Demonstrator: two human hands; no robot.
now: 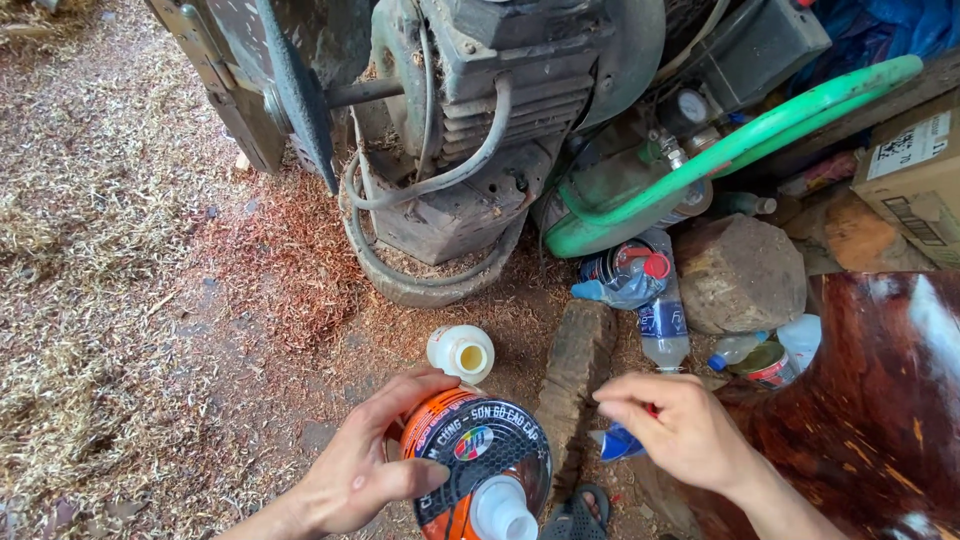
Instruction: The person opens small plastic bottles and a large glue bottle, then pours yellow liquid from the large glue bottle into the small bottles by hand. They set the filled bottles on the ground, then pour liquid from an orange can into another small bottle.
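My left hand [362, 460] grips an orange and black tin can [470, 460] with a white plastic spout [500, 510] on top, held low in the middle of the view. My right hand [680, 430] hovers just right of the can, fingers pinched over a small blue and red item [620, 442] that is mostly hidden under it. A small white plastic bottle [460, 352], uncapped and showing yellow inside, lies on the sawdust just beyond the can.
A grey electric motor [500, 90] with grey cables [400, 250] stands ahead. A green hose [740, 150], clear plastic bottles [655, 300], a rock [740, 272], a wood block [575, 370], a cardboard box [915, 170] and glossy dark wood [880, 400] crowd the right. Sawdust covers the ground.
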